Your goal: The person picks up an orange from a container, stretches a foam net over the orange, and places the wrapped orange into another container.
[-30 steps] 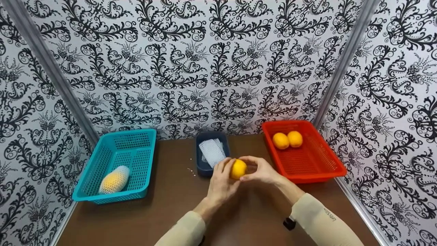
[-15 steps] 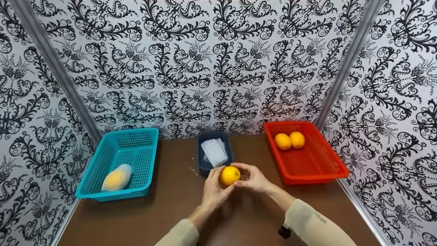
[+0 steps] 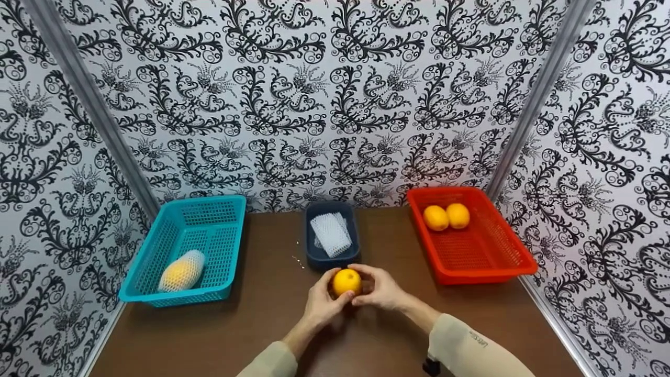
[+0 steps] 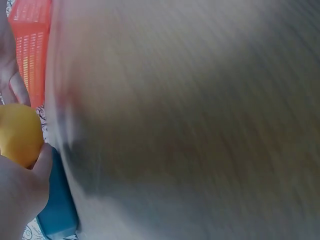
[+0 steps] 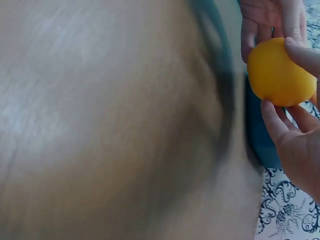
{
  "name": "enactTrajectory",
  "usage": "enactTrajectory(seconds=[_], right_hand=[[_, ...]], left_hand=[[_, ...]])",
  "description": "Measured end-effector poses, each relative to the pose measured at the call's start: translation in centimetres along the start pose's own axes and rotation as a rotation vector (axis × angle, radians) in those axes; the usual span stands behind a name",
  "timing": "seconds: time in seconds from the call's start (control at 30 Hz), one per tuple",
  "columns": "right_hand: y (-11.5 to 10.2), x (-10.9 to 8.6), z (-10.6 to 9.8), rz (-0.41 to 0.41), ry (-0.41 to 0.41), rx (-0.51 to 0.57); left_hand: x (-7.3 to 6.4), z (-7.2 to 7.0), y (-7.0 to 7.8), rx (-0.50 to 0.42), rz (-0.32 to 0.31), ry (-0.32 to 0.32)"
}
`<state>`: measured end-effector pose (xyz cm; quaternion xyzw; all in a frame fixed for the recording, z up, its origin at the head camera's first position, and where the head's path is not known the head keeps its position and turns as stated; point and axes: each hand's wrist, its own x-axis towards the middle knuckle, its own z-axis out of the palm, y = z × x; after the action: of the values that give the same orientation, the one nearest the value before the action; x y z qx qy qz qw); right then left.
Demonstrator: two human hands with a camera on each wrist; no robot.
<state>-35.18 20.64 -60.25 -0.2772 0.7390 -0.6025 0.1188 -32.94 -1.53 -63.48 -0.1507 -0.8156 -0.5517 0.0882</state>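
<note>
Both hands hold one orange [image 3: 347,283] above the table, in front of the dark bin. My left hand [image 3: 319,303] curls round its left side, with the thumb across the near face. The right hand [image 3: 386,289] has its fingertips and thumb at the right side. In the right wrist view the orange [image 5: 280,72] shows between the fingers and thumb of the right hand [image 5: 300,155], with the left hand [image 5: 267,22] behind. The left wrist view catches only part of the orange [image 4: 20,134] at its edge, beside the left hand's thumb [image 4: 44,162].
A dark blue bin [image 3: 310,251] holds white foam net sleeves [image 3: 331,233]. On the left, a teal basket [image 3: 125,296] contains a yellow fruit in a foam net [image 3: 181,271]. At right stands a red basket [image 3: 487,273] with two oranges [image 3: 436,218]. Small white scraps lie left of the bin.
Both hands have moved the orange toward the person and slightly left, away from the dark bin. The orange has turned so its stem spot faces more upward.
</note>
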Motion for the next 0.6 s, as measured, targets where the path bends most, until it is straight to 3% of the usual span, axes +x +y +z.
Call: enactTrajectory(seconds=[0.1,0.27,0.6], right_hand=[[0.4,0.0,0.8,0.027,0.050,-0.137],[1.1,0.2,2.0,0.028,0.103,-0.368],[1.9,0.2,2.5,0.017,0.150,-0.435]], left_hand=[[-0.3,-0.2,-0.2,0.029,-0.018,-0.022],[-0.7,-0.4,-0.3,-0.017,-0.066,-0.042],[-0.7,-1.3,0.3,-0.004,-0.083,-0.135]])
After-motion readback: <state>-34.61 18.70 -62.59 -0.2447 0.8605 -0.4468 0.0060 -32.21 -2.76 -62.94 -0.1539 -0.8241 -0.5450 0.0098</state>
